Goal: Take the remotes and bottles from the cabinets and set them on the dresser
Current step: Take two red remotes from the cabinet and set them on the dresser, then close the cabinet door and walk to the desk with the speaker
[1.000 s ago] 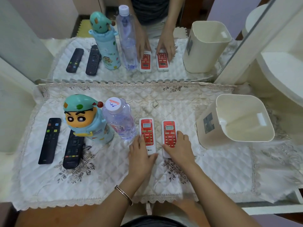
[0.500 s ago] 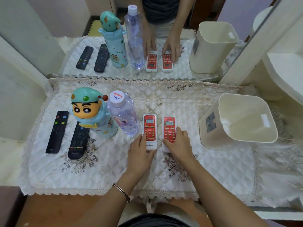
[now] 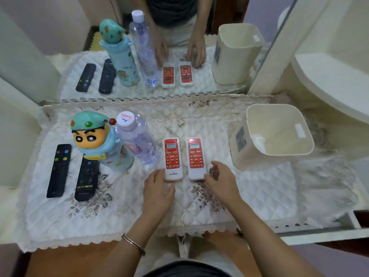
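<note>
Two red-and-white remotes lie side by side on the dresser's quilted cloth (image 3: 263, 188): the left one (image 3: 172, 158) and the right one (image 3: 195, 157). My left hand (image 3: 157, 188) lies relaxed just below the left remote, fingertips near its lower edge. Beside the right remote's lower corner is my right hand (image 3: 219, 179), fingers loose and holding nothing. Two black remotes (image 3: 59, 170) (image 3: 86, 179) lie at the left. A cartoon-headed bottle (image 3: 99, 142) and a clear water bottle (image 3: 135, 142) stand between them and the red remotes.
A cream plastic bin (image 3: 277, 132) stands on the right of the dresser. A mirror (image 3: 159, 47) behind the dresser reflects all the objects and my arms. A curved white shelf (image 3: 335, 82) sits at the far right.
Both hands have slid back off the red remotes toward me and let them go. The remotes stay flat where they were.
</note>
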